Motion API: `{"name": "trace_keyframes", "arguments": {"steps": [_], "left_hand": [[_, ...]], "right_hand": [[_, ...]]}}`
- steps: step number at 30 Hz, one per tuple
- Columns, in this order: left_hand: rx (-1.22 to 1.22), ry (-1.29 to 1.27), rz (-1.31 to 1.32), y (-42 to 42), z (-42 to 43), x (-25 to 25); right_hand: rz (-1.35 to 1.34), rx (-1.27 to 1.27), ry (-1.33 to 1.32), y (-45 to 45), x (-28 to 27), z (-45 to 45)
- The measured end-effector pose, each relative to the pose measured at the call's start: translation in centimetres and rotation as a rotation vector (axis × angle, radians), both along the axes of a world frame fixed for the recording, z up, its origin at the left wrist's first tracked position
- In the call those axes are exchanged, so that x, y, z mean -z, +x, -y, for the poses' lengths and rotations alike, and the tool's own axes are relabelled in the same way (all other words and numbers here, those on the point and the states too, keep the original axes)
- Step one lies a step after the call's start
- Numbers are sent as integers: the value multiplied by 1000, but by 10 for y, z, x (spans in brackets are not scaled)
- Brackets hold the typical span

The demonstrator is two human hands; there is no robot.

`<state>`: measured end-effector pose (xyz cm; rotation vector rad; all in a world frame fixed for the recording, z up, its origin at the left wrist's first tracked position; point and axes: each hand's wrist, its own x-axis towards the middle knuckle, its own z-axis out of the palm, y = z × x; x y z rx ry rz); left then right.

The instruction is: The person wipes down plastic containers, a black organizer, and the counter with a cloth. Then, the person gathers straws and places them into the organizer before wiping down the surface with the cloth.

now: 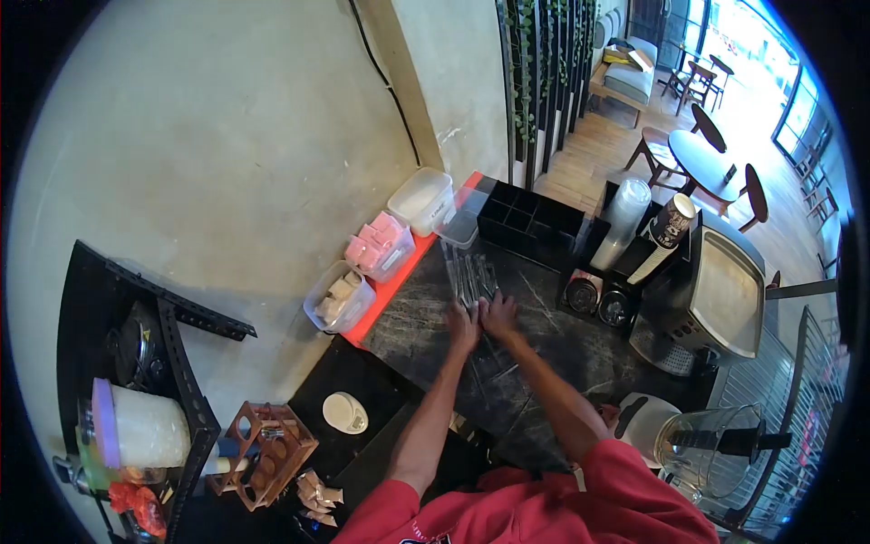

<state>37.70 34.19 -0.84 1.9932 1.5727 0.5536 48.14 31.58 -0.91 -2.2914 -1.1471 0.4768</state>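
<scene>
On the dark marbled counter point(399, 319) lies a loose bunch of thin, dark straws point(471, 275), some of them in clear, shiny wrapping. My left hand point(463, 326) is closed around the near end of the bunch. Close beside it, my right hand point(499, 316) grips the same end from the right, fingers curled. A few single straws point(481, 385) lie loose between my forearms. Exactly how the fingertips hold the straws is hard to make out.
Along the wall on the left stand tubs with pink packets point(381, 243) and brown packets point(339, 299). Ahead is a black divided organizer point(530, 222). To the right are stacked clear cups point(625, 218), a steel-topped machine point(728, 290) and a blender point(716, 444).
</scene>
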Motion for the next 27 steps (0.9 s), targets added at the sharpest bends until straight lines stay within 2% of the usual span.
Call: {"name": "trace_keyframes", "arguments": {"steps": [2, 3, 6, 7, 9, 10, 12, 16, 18, 19, 20, 22, 24, 27], "left_hand": [[-87, -301, 648, 12, 14, -26], [-87, -300, 652, 14, 19, -25], [40, -167, 932, 16, 28, 30], [41, -165, 935, 21, 24, 33], [-296, -705, 1250, 30, 15, 41], [-293, -706, 1251, 30, 17, 26], [-321, -932, 1533, 26, 25, -19], [-227, -853, 1588, 19, 25, 1], [-248, -954, 1486, 15, 19, 5], [-193, -705, 1530, 17, 23, -19], [-182, -711, 1528, 17, 19, -14], [-11, -358, 1089, 14, 9, -8], [-50, -396, 1049, 10, 0, -4], [-230, -311, 786, 4, -14, 17]], "right_hand": [[-190, -4, 26, -2, 12, -9], [-276, -13, 120, 1, 17, -12], [-417, -32, 89, -1, -24, -7], [-414, -32, 90, 1, -27, -7], [-486, -97, 101, 7, -32, -5], [-484, -95, 102, 10, -29, -7], [-608, -138, 138, 15, -20, -9], [-777, -227, 259, 29, -51, 1], [-791, -268, 232, 42, -48, 7], [-803, -311, 203, 49, -45, 9], [-710, -228, 140, 52, -41, 12], [-600, -250, 230, 60, -33, 18], [-492, -278, 315, 74, -27, 21], [-363, -389, 163, 93, -38, 24]]}}
